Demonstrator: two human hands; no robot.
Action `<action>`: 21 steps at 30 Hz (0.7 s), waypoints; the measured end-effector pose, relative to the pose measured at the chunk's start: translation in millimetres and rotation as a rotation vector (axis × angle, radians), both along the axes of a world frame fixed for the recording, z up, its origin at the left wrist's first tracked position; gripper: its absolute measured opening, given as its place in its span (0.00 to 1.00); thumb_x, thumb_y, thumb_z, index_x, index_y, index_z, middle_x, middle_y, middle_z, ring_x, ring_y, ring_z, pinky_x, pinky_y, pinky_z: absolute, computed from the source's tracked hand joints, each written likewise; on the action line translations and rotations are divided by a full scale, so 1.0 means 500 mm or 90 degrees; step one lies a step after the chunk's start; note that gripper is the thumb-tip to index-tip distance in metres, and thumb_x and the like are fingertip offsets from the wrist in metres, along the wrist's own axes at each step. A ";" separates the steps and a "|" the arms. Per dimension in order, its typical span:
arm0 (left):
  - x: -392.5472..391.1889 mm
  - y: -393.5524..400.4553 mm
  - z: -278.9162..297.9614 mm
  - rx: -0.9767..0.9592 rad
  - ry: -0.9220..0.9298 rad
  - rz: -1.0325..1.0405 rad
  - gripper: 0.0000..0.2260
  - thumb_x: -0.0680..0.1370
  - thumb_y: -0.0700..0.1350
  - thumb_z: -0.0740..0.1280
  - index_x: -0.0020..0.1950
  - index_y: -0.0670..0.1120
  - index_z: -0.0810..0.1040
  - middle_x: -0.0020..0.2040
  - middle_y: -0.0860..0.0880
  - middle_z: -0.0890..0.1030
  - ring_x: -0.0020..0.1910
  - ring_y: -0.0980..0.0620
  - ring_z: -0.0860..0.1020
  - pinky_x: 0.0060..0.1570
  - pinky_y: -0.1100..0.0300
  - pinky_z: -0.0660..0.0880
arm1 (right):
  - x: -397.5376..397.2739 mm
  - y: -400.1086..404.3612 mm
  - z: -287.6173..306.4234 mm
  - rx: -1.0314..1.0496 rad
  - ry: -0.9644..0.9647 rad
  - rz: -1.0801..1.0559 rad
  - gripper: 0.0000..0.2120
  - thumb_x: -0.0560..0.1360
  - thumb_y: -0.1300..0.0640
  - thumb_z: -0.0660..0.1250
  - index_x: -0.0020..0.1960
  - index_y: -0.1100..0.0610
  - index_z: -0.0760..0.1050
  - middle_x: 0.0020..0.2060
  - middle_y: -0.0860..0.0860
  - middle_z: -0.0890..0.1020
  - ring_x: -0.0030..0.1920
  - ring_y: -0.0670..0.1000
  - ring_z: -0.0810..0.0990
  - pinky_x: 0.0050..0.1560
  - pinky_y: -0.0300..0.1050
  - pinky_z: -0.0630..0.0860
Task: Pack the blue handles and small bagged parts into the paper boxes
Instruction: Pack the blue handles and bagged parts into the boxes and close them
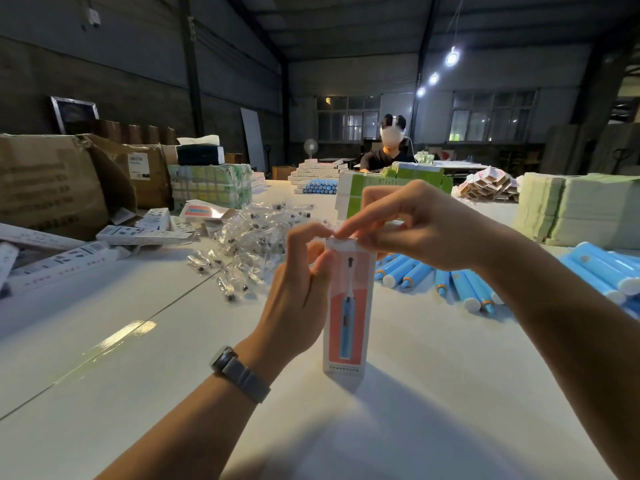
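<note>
A tall paper box [347,313] printed with a blue brush on a pink panel stands upright on the white table [138,375]. My left hand [298,296] grips its left side near the top. My right hand [408,230] presses its fingertips on the top flap. Loose blue handles [460,282] lie to the right behind the box, and more blue handles [606,271] lie at the far right. A heap of small bagged parts [252,240] in clear plastic lies to the left behind my left hand.
Packed white boxes [138,235] lie at the left near torn cardboard cartons [52,181]. Stacks of flat green cartons [581,209] stand at the right. A person [388,150] sits at the far end, with stacked boxes and blue handles [320,186] nearby.
</note>
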State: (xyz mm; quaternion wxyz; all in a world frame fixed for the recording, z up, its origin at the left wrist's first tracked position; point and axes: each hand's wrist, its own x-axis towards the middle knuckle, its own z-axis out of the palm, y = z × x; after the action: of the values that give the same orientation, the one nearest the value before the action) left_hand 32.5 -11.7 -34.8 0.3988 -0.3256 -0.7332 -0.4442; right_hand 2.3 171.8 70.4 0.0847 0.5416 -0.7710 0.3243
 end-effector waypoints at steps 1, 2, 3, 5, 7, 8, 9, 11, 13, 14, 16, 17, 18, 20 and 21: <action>-0.001 0.000 0.000 0.001 0.003 -0.001 0.03 0.84 0.48 0.51 0.58 0.53 0.60 0.44 0.37 0.78 0.38 0.37 0.80 0.33 0.38 0.77 | 0.001 -0.002 -0.002 0.001 -0.005 -0.003 0.16 0.76 0.68 0.67 0.54 0.48 0.81 0.38 0.48 0.74 0.41 0.44 0.77 0.40 0.39 0.76; -0.001 0.001 0.000 0.001 0.005 0.002 0.03 0.83 0.49 0.51 0.57 0.54 0.60 0.44 0.37 0.78 0.38 0.37 0.80 0.33 0.38 0.77 | 0.003 -0.003 -0.001 0.002 -0.017 -0.003 0.17 0.76 0.67 0.67 0.54 0.47 0.81 0.38 0.48 0.74 0.41 0.44 0.76 0.40 0.39 0.77; -0.002 0.000 0.000 -0.003 0.008 0.007 0.03 0.83 0.49 0.51 0.56 0.54 0.60 0.43 0.37 0.77 0.37 0.38 0.79 0.32 0.38 0.77 | 0.004 -0.003 0.001 0.003 -0.035 -0.002 0.16 0.76 0.67 0.67 0.54 0.47 0.81 0.38 0.49 0.73 0.41 0.44 0.76 0.40 0.41 0.77; -0.004 -0.002 0.000 -0.017 0.011 0.014 0.02 0.84 0.48 0.50 0.56 0.54 0.60 0.42 0.37 0.77 0.35 0.38 0.79 0.31 0.39 0.76 | 0.005 0.000 0.006 0.007 -0.074 -0.003 0.14 0.76 0.67 0.67 0.52 0.49 0.83 0.39 0.50 0.74 0.43 0.46 0.77 0.42 0.46 0.80; -0.005 -0.003 -0.001 -0.025 0.015 0.024 0.03 0.85 0.45 0.51 0.56 0.53 0.60 0.41 0.38 0.76 0.34 0.39 0.78 0.30 0.40 0.75 | 0.004 0.000 0.009 0.012 -0.092 -0.005 0.13 0.75 0.67 0.67 0.51 0.50 0.83 0.39 0.50 0.75 0.43 0.46 0.77 0.44 0.50 0.81; -0.006 -0.004 -0.001 -0.027 0.016 0.029 0.04 0.84 0.44 0.51 0.56 0.53 0.60 0.40 0.39 0.76 0.34 0.39 0.78 0.30 0.41 0.75 | 0.004 -0.002 0.010 0.015 -0.100 -0.007 0.13 0.75 0.67 0.67 0.50 0.51 0.83 0.39 0.49 0.75 0.43 0.46 0.78 0.44 0.51 0.81; -0.005 -0.005 0.000 -0.028 0.014 0.033 0.05 0.84 0.43 0.51 0.56 0.53 0.60 0.39 0.40 0.76 0.34 0.40 0.78 0.29 0.42 0.76 | 0.004 -0.004 0.012 0.017 -0.110 -0.011 0.13 0.75 0.67 0.67 0.50 0.51 0.83 0.39 0.49 0.75 0.43 0.46 0.78 0.45 0.52 0.82; -0.004 -0.006 0.000 -0.029 0.013 0.039 0.05 0.84 0.44 0.51 0.56 0.54 0.60 0.39 0.39 0.76 0.34 0.40 0.78 0.29 0.43 0.76 | 0.005 -0.006 0.018 0.027 -0.133 -0.019 0.13 0.76 0.68 0.66 0.49 0.52 0.83 0.39 0.48 0.76 0.43 0.47 0.79 0.46 0.54 0.82; -0.005 -0.003 -0.002 -0.031 0.014 0.037 0.03 0.85 0.46 0.51 0.56 0.54 0.61 0.39 0.40 0.77 0.34 0.41 0.79 0.29 0.43 0.76 | 0.005 0.000 0.025 0.047 -0.149 -0.024 0.14 0.76 0.69 0.66 0.49 0.52 0.84 0.38 0.44 0.76 0.43 0.47 0.80 0.46 0.53 0.82; -0.005 -0.002 -0.004 -0.027 0.014 0.033 0.02 0.85 0.48 0.51 0.56 0.54 0.61 0.39 0.42 0.77 0.34 0.41 0.79 0.29 0.43 0.76 | 0.006 0.002 0.028 0.057 -0.151 -0.025 0.14 0.76 0.68 0.66 0.49 0.51 0.84 0.37 0.43 0.76 0.43 0.48 0.80 0.45 0.51 0.82; -0.005 0.000 -0.005 -0.009 0.022 0.032 0.05 0.84 0.54 0.51 0.55 0.54 0.61 0.39 0.46 0.77 0.34 0.43 0.79 0.28 0.44 0.76 | 0.005 0.001 0.028 0.068 -0.140 -0.027 0.15 0.77 0.68 0.66 0.48 0.50 0.84 0.37 0.44 0.76 0.44 0.52 0.80 0.43 0.47 0.82; -0.006 0.000 -0.006 -0.007 0.028 0.035 0.08 0.84 0.56 0.51 0.55 0.53 0.62 0.39 0.47 0.77 0.33 0.44 0.79 0.27 0.44 0.76 | 0.004 -0.002 0.026 0.066 -0.135 -0.031 0.15 0.77 0.67 0.65 0.48 0.49 0.84 0.37 0.43 0.76 0.45 0.51 0.80 0.42 0.46 0.82; -0.005 0.000 -0.007 -0.004 0.029 0.038 0.10 0.83 0.58 0.51 0.56 0.53 0.61 0.38 0.47 0.77 0.33 0.44 0.79 0.27 0.43 0.75 | 0.002 -0.005 0.022 0.058 -0.136 -0.036 0.14 0.77 0.66 0.65 0.48 0.49 0.85 0.38 0.43 0.76 0.45 0.50 0.80 0.41 0.45 0.82; -0.005 0.000 -0.007 0.015 0.021 0.036 0.10 0.83 0.58 0.52 0.56 0.53 0.61 0.38 0.45 0.77 0.32 0.42 0.79 0.27 0.42 0.75 | -0.004 -0.009 0.010 0.028 -0.148 -0.034 0.13 0.77 0.65 0.66 0.49 0.49 0.84 0.38 0.42 0.76 0.46 0.48 0.81 0.41 0.46 0.82; -0.005 -0.001 -0.007 0.023 0.020 0.036 0.10 0.83 0.58 0.52 0.56 0.53 0.62 0.39 0.45 0.78 0.33 0.42 0.79 0.27 0.41 0.75 | -0.008 -0.007 0.003 0.011 -0.158 -0.027 0.12 0.77 0.64 0.66 0.49 0.49 0.84 0.38 0.42 0.77 0.48 0.48 0.82 0.41 0.46 0.82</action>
State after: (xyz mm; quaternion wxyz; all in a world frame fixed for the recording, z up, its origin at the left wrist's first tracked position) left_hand 30.2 -12.0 -38.4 0.4281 -0.3046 -0.7278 -0.4408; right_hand -2.0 168.1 71.8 -0.0090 0.4819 -0.7894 0.3803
